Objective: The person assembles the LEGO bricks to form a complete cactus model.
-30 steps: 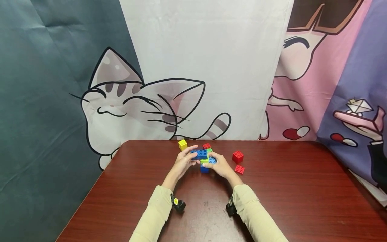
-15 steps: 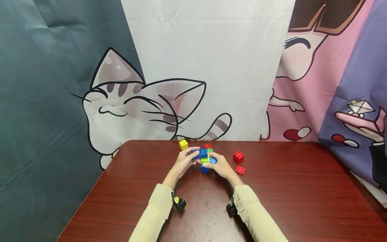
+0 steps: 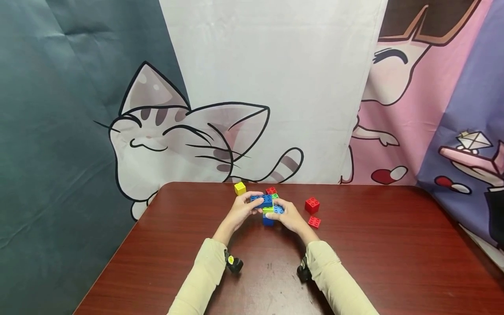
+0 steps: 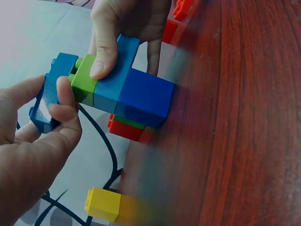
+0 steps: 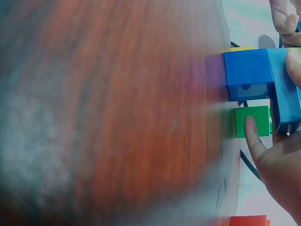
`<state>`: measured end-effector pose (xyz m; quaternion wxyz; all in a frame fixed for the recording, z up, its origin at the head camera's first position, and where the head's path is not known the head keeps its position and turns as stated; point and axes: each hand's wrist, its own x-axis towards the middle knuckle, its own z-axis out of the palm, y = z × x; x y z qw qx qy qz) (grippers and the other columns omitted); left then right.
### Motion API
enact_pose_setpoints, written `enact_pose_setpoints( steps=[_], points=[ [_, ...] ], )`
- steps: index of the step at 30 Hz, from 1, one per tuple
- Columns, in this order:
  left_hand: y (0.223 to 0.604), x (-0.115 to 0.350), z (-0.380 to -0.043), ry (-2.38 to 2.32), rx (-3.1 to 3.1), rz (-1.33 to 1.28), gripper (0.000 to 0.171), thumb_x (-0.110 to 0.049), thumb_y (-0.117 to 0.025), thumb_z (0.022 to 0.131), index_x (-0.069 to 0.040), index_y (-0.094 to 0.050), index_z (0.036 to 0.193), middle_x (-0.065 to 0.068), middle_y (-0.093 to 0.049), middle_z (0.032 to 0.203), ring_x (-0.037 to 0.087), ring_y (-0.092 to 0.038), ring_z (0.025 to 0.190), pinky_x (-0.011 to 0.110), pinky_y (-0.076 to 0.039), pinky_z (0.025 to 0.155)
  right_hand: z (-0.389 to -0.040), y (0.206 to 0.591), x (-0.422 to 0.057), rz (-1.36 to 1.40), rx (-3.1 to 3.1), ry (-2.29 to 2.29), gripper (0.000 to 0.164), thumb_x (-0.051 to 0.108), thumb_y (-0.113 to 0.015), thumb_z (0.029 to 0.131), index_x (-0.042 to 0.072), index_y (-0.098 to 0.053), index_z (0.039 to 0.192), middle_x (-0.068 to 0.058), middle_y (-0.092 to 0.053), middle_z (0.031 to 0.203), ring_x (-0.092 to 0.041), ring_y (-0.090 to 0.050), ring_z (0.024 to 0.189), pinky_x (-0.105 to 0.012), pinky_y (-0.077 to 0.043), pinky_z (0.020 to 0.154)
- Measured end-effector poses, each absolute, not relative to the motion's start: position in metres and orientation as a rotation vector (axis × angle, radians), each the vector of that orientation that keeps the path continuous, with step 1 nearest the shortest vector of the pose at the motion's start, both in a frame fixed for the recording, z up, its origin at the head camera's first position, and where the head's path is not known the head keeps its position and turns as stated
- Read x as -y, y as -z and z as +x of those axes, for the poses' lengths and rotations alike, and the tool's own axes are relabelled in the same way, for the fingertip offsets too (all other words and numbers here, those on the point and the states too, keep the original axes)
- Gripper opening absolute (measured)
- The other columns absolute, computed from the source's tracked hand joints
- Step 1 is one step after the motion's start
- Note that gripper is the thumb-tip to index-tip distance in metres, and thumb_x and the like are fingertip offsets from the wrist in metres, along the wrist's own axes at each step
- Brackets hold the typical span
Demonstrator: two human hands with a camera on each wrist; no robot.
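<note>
My left hand (image 3: 239, 211) pinches a long blue toy building brick (image 4: 59, 89) between thumb and fingers. That brick lies across the top of a small stack, and studs of the lime brick (image 4: 84, 84) show at its underside. Below the lime one come a light blue brick (image 4: 115, 77) and, at the bottom, a dark blue brick (image 4: 146, 96). My right hand (image 3: 289, 215) grips the stack at the light blue brick, thumb over its near side by the lime brick. In the right wrist view one of its fingers overlaps a green brick (image 5: 241, 125) behind the stack.
On the brown table (image 3: 267, 280), a yellow brick (image 3: 240, 189) stands at the back left of the stack. A red brick (image 3: 271, 190) shows behind it. To the right lie a red block (image 3: 312, 205) and a flatter red piece (image 3: 314, 222). A printed curtain hangs behind the table.
My left forefinger, raised a second ago, now lies lower along the back of the long blue brick. The view has turned slightly; the stack and right hand keep their pose.
</note>
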<state>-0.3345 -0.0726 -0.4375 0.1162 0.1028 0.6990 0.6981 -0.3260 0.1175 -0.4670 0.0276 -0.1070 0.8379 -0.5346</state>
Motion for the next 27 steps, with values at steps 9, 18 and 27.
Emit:
enact_pose_setpoints(
  steps=[9, 18, 27],
  points=[
    [0.433, 0.072, -0.335, -1.971, -2.141, 0.286, 0.038, -0.016, -0.064, 0.095, 0.0, -0.059, 0.128, 0.001, -0.06, 0.091, 0.012, -0.061, 0.065, 0.021, -0.051, 0.069, -0.327, 0.47, -0.117, -0.342, -2.577, 1.673, 0.049, 0.021, -0.075, 0.085, 0.0, -0.059, 0.126, -0.019, -0.064, 0.118, -0.024, -0.059, 0.097, -0.028, -0.049, 0.08],
    [0.428, 0.072, -0.337, -1.897, -2.171, 0.321, 0.036, -0.016, -0.061, 0.096, 0.001, -0.058, 0.128, 0.008, -0.06, 0.099, 0.01, -0.058, 0.065, 0.021, -0.053, 0.071, -0.326, 0.468, -0.117, -0.322, -2.57, 1.663, 0.05, 0.022, -0.074, 0.086, 0.002, -0.058, 0.128, -0.018, -0.063, 0.119, -0.023, -0.059, 0.099, -0.028, -0.049, 0.082],
    [0.424, 0.073, -0.34, -1.835, -2.149, 0.363, 0.036, -0.014, -0.06, 0.096, 0.005, -0.058, 0.127, 0.011, -0.061, 0.103, 0.009, -0.056, 0.064, 0.021, -0.052, 0.071, -0.328, 0.47, -0.118, -0.32, -2.565, 1.682, 0.051, 0.022, -0.074, 0.085, 0.001, -0.058, 0.128, -0.019, -0.064, 0.119, -0.024, -0.059, 0.097, -0.027, -0.049, 0.08]
  ],
)
